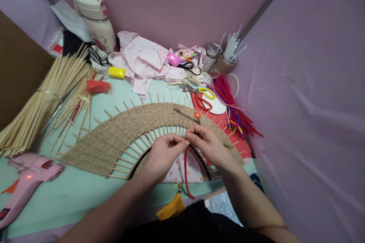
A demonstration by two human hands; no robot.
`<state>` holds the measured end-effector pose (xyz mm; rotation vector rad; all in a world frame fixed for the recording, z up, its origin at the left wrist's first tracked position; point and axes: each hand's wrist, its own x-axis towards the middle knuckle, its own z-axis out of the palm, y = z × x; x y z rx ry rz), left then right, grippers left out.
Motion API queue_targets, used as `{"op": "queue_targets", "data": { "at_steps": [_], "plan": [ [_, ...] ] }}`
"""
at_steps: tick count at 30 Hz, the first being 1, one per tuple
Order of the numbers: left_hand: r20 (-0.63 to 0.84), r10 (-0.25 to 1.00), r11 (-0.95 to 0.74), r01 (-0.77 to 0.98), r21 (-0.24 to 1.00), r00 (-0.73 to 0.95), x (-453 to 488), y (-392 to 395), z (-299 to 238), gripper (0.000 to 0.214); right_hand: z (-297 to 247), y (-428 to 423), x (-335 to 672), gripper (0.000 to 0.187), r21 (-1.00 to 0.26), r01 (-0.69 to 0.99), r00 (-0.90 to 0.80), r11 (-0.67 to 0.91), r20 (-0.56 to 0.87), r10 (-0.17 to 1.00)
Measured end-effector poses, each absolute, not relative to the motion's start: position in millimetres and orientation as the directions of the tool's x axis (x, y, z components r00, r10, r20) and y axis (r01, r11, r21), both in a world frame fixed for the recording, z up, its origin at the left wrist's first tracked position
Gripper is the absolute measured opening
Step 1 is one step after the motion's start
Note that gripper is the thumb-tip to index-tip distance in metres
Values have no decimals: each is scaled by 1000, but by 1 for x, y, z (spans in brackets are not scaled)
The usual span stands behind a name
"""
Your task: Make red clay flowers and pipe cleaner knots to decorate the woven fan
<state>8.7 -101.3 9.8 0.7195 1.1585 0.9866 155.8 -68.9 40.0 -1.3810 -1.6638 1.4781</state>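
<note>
Red fuzzy stem point(186, 171): centre of the frame; upper end pinched between the closed fingers of left hand point(165, 153) and right hand point(209, 148). Lower length hangs in a loose curve and looks unshaped, so its forming seems barely begun.
Fan-shaped weave point(105, 136): arches across mid-frame; tan, fine cord-like texture; weaving appears complete, bare stick ends point(108, 113) project.
Flower point(197, 115): red, yellow-centred, seemingly finished; above the hands.
Tassel point(172, 205): yellow, silky threads; lower centre.
Glue gun point(31, 176): pink plastic, light lit; lower left, on pale green surface point(82, 193).
</note>
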Motion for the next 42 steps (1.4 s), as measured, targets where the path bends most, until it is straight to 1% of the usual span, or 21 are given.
{"op": "queue_targets", "data": {
  "at_steps": [2,3,4,6,10,12,14,16,19,22,25,29,31,33,36,37,39,42],
  "plan": [
    [-419,901,431,-312,846,107,8,-102,10,16,35,-68,157,27,-948,199,-357,-249,-307,882],
    [-432,893,447,-339,828,123,7,-101,11,16,33,-67,159,31,-947,139,-371,-290,-321,871],
    [-449,882,470,-365,804,147,7,-101,11,17,31,-66,162,35,-945,97,-386,-312,-324,864],
    [-483,845,533,-409,740,228,5,-101,13,21,27,-63,168,37,-942,74,-433,-328,-327,840],
    [-491,774,633,-455,627,400,3,-103,13,21,20,-56,178,23,-945,93,-581,-315,-308,753],
    [-487,760,649,-468,600,430,3,-104,12,19,17,-54,180,17,-950,60,-639,-305,-271,720],
    [-496,749,662,-473,582,439,3,-106,13,17,16,-54,180,12,-955,14,-663,-297,-231,712],
    [-505,742,671,-481,565,442,4,-107,15,18,17,-55,178,10,-957,-35,-666,-287,-191,721],
    [-510,741,671,-511,537,437,6,-108,19,19,19,-59,174,13,-955,-103,-634,-277,-151,758],
    [-514,753,654,-553,516,410,9,-109,22,21,19,-64,169,15,-940,-177,-574,-291,-141,806],
    [-514,774,626,-574,528,371,11,-109,25,22,16,-68,164,17,-922,-241,-522,-305,-142,841],
    [-528,781,609,-591,529,334,13,-109,29,24,13,-70,159,20,-917,-271,-485,-293,-133,865],
    [-531,778,613,-590,525,335,14,-108,29,23,11,-69,158,21,-916,-278,-469,-290,-134,873],
    [-528,791,596,-584,551,309,14,-106,26,22,10,-69,159,23,-911,-269,-455,-313,-166,875],
    [-528,829,535,-531,657,182,14,-104,17,19,11,-67,163,30,-917,-204,-409,-344,-240,881],
    [-524,842,513,-497,700,132,13,-103,13,18,12,-67,164,31,-934,-153,-384,-323,-245,890],
    [-499,865,476,-419,773,61,12,-102,7,17,17,-67,167,27,-970,-13,-339,-242,-224,914],
    [-433,901,422,-304,854,33,11,-102,3,15,27,-67,166,17,-977,168,-340,-131,-182,923]
  ]
}}
